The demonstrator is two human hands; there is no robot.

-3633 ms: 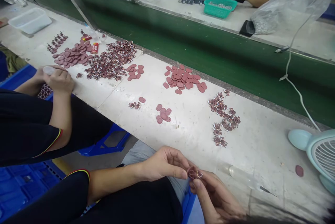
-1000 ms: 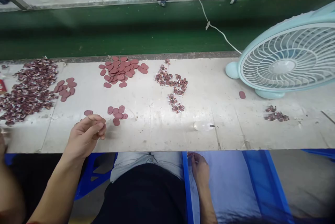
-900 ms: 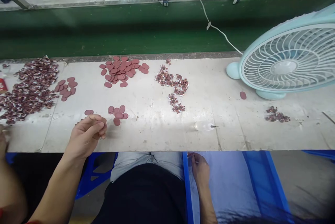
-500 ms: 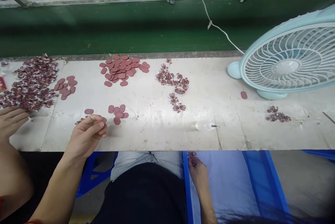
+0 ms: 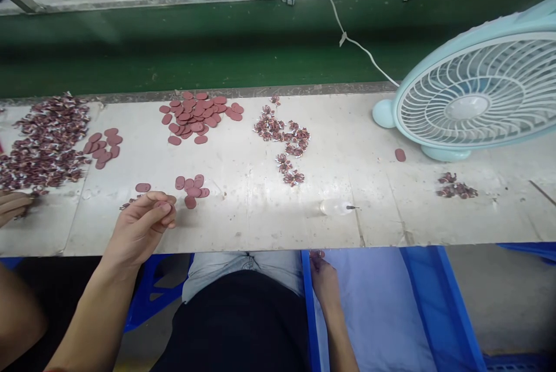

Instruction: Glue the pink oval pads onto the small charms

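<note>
My left hand [image 5: 141, 226] is over the table near its front edge, thumb and fingers closed in a pinch; what lies between them is too small to make out. Beside it are a reddish oval disc [image 5: 143, 187], a small cluster of similar discs [image 5: 193, 191] and a few brownish metallic pieces [image 5: 126, 204], partly hidden by the hand. Lower down, my right hand [image 5: 325, 286] reaches into a blue bin [image 5: 428, 302] with a pale lining. Its fingers are drawn together, and small reddish-brown pieces [image 5: 317, 254] show at the fingertips, partly under the table edge.
A larger pile of discs [image 5: 195, 114] and brownish clusters [image 5: 282, 134] lie farther back. A clear needle-tipped bottle [image 5: 335, 207] lies near the front. At right stands a light-blue fan [image 5: 467, 106]. A co-worker's hand [image 5: 13, 207] is by the left heap [image 5: 47, 146].
The whole view has shifted slightly. The co-worker's hand has drawn back toward the left. Both of my hands keep nearly the same place and pose.
</note>
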